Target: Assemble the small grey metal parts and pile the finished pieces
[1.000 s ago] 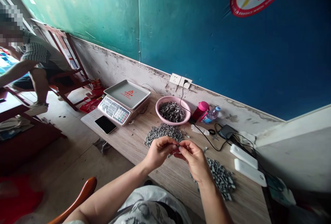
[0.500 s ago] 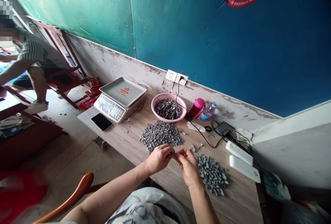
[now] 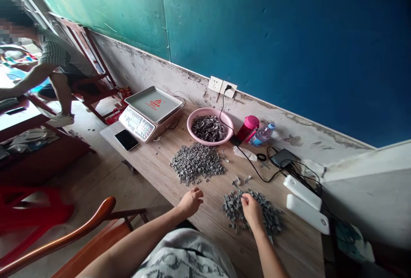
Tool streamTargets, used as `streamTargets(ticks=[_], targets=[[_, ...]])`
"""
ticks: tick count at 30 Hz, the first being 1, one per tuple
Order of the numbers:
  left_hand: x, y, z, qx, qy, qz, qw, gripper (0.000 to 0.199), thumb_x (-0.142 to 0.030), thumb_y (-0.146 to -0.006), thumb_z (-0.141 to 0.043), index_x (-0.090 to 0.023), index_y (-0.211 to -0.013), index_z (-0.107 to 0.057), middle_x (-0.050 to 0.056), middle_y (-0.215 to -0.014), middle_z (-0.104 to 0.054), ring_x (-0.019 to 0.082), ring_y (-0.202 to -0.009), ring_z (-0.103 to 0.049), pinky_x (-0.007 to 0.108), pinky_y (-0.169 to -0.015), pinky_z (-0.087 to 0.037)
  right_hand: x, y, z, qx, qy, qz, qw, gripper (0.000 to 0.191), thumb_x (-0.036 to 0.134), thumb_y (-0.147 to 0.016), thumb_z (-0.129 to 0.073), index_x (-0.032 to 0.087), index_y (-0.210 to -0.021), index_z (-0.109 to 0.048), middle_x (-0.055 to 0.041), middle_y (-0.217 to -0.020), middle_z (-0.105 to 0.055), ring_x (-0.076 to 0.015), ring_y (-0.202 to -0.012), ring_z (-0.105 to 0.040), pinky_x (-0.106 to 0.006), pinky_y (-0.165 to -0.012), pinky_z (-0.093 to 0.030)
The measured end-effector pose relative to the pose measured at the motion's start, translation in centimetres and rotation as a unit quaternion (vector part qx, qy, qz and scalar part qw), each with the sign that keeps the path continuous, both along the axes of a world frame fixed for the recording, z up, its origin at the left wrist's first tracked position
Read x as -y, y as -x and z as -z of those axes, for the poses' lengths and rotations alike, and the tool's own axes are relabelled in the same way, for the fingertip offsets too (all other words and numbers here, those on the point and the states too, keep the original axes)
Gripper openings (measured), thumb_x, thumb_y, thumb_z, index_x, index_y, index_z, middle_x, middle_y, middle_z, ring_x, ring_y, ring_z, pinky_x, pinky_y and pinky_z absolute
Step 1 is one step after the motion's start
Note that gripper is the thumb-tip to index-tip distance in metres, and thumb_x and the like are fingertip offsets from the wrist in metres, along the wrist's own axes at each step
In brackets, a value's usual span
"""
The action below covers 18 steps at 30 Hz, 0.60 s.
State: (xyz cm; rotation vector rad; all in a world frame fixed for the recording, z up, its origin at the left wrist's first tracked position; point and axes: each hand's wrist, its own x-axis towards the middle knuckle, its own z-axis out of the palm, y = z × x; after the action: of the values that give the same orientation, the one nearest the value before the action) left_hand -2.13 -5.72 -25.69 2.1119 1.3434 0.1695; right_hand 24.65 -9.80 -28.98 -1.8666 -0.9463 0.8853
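Note:
My left hand (image 3: 192,201) hovers by the table's near edge, just below a pile of small grey pieces (image 3: 197,163). Its fingers are curled closed, and whatever may be inside them is hidden. My right hand (image 3: 252,210) is over a second pile of larger, darker grey pieces (image 3: 268,214) on the right. Thumb and fingertips pinch together there; anything between them is too small to make out. A few loose light scraps (image 3: 236,181) lie between the piles.
Behind the piles stands a pink basket (image 3: 210,111) of dark strips. A weighing scale (image 3: 136,124) and phone (image 3: 126,140) are left; a pink bottle (image 3: 248,128), water bottle (image 3: 262,134), cables and white power banks (image 3: 307,214) right. Another person (image 3: 61,55) sits far left.
My hands were together, working a small dark grey piece. They have parted: the right has moved right onto the darker pile, the left slightly down and left. The view has shifted slightly.

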Motion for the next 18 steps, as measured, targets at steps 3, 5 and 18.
streamTargets(ticks=[3,5,18], targets=[[-0.7,0.4,0.6,-0.030,-0.005,-0.044,0.999,0.017,-0.011,-0.080,-0.054,-0.014,-0.096,-0.061,0.010,-0.104,-0.058,0.018,-0.093,-0.058,0.029,-0.084,-0.044,-2.6,-0.2,0.4,0.075,-0.007,-0.030,0.997,0.010,0.019,-0.070,-0.054,0.017,-0.075,-0.062,-0.0108,-0.088,-0.061,-0.0259,-0.092,-0.054,-0.038,-0.090,-0.038],[-1.5,0.2,0.7,-0.046,-0.016,-0.066,0.997,0.020,-0.011,-0.082,-0.052,-0.014,-0.100,-0.059,0.010,-0.109,-0.055,0.018,-0.096,-0.056,0.029,-0.086,-0.043,-4.3,0.6,0.5,0.104,0.000,-0.051,0.993,0.009,0.015,-0.071,-0.054,0.017,-0.075,-0.061,-0.0118,-0.091,-0.059,-0.0259,-0.095,-0.053,-0.036,-0.090,-0.037],[-5.8,-1.7,1.5,-0.105,-0.013,-0.067,0.992,0.019,-0.012,-0.086,-0.041,-0.012,-0.088,-0.060,0.009,-0.104,-0.054,0.017,-0.092,-0.050,0.030,-0.081,-0.039,-6.6,1.5,-0.5,0.008,-0.023,-0.023,0.999,0.008,0.014,-0.063,-0.054,0.018,-0.058,-0.051,-0.0075,-0.069,-0.055,-0.0251,-0.083,-0.055,-0.037,-0.082,-0.040]])
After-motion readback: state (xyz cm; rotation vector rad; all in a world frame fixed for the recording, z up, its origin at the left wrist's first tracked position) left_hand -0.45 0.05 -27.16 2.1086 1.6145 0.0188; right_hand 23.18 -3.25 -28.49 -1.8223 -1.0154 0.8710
